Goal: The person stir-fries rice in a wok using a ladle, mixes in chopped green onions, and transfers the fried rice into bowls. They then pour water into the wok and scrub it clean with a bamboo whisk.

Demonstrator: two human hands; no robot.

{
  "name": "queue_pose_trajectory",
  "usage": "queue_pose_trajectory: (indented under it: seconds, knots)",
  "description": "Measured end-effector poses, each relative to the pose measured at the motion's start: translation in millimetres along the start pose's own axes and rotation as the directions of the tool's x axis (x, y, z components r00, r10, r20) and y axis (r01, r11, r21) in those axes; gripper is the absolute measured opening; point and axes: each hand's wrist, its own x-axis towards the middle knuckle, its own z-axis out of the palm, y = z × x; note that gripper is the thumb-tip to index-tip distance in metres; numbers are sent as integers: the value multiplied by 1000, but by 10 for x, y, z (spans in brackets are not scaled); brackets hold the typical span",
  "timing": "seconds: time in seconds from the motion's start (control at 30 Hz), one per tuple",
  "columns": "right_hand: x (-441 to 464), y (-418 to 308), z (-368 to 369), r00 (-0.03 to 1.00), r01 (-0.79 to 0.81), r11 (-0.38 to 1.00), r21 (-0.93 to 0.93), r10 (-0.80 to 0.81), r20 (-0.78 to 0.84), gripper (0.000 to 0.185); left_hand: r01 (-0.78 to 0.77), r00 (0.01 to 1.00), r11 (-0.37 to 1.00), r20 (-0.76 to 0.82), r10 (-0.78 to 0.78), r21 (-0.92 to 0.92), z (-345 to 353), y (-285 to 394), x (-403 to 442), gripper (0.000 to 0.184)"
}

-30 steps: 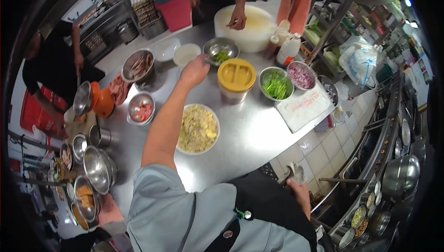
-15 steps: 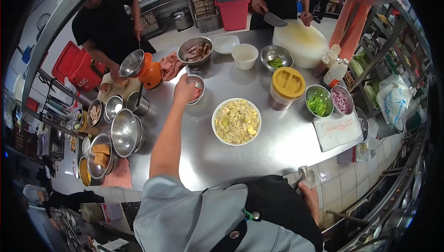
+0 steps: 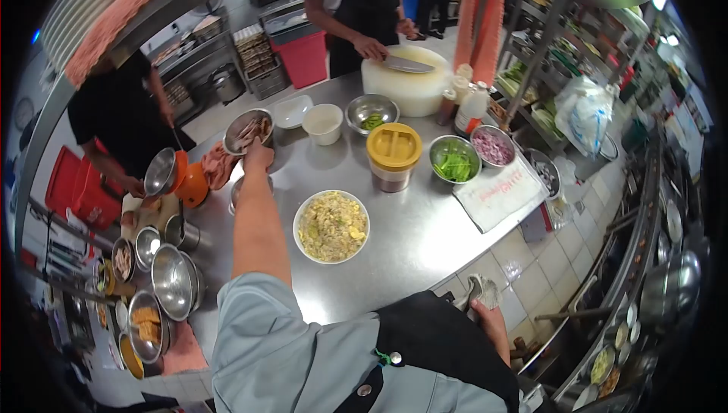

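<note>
My left hand (image 3: 258,157) reaches across the counter to the near rim of a metal bowl of meat slices (image 3: 249,131). Its fingertips are at the meat, too hidden to show whether they grip any. Under my left forearm, a smaller bowl (image 3: 236,196) is mostly covered. A white bowl of fried rice with egg (image 3: 332,227) stands right of that forearm. Low at my right side, my right hand (image 3: 491,320) is closed around a greyish cloth (image 3: 484,292), off the counter's edge.
A yellow-lidded container (image 3: 394,147), bowls of cut greens (image 3: 455,160) and chopped red onion (image 3: 493,146), and a folded white towel (image 3: 500,193) are on the right. Stacked metal bowls (image 3: 173,282) stand left. Across the counter, a co-worker's hand holds a knife (image 3: 409,64) over a thick cutting board (image 3: 387,93).
My left hand has moved from the small bowl of reddish meat to the larger bowl of meat slices beyond it. The camera view has turned right. My right hand still holds the cloth.
</note>
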Motion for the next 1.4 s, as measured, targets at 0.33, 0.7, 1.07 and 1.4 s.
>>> queue_pose_trajectory:
  seconds: [0.33, 0.7, 1.07, 1.4]
  knots:
    - [-284, -108, -57, 997, 14, 1000, -26, -16, -81, 53, -538, 805, 591, -160, 571, -601, 813, 1738, -923, 28]
    - [-785, -155, -243, 975, 200, 980, 6, -198, -104, 62, 475, -625, 880, 698, 350, -15, 2569, 1668, -4801, 92]
    - [-2479, 897, -709, 729, -102, 964, -244, -95, -677, 62, 105, -678, 979, 733, -57, 173, 3242, 1003, -6377, 55]
    - [-3279, 1273, -920, 787, 201, 971, 132, -80, -612, 73, 44, -676, 998, 736, 4, 35, 3040, 625, -7372, 57]
